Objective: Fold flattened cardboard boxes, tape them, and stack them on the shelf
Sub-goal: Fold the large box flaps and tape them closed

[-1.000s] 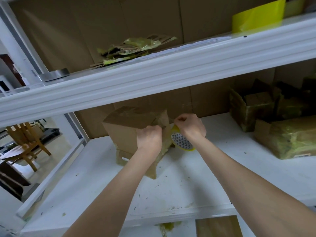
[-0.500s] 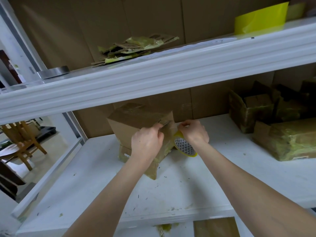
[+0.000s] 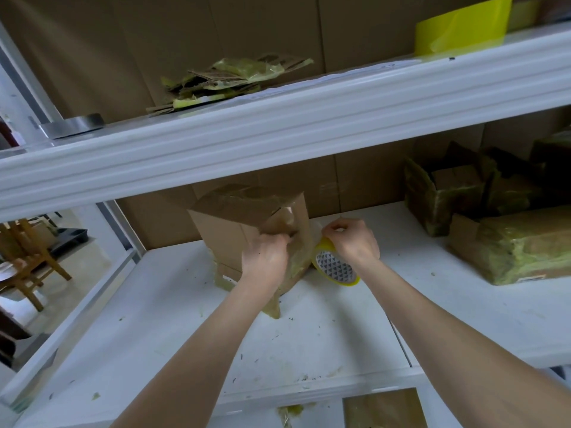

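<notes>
A small brown cardboard box (image 3: 234,217) stands on the white shelf (image 3: 309,341), its top and side covered with clear tape. My left hand (image 3: 265,261) grips the box's right front side, fingers curled at the taped flap. Just right of the box my right hand (image 3: 352,242) holds a yellow tape roll (image 3: 335,268) with a patterned core. A strip of clear tape runs from the roll toward the box. The roll's upper part is hidden under my right hand.
Several taped cardboard boxes (image 3: 494,217) sit at the right of the same shelf. The upper shelf (image 3: 278,131) carries flattened cardboard scraps (image 3: 228,81), a grey tape roll (image 3: 74,125) and a yellow sheet (image 3: 460,26). A wooden chair (image 3: 27,257) stands left, beyond the shelf frame.
My left hand has slid a little to the right along the box side. My right hand with the tape roll has dropped slightly and stays close to the box.
</notes>
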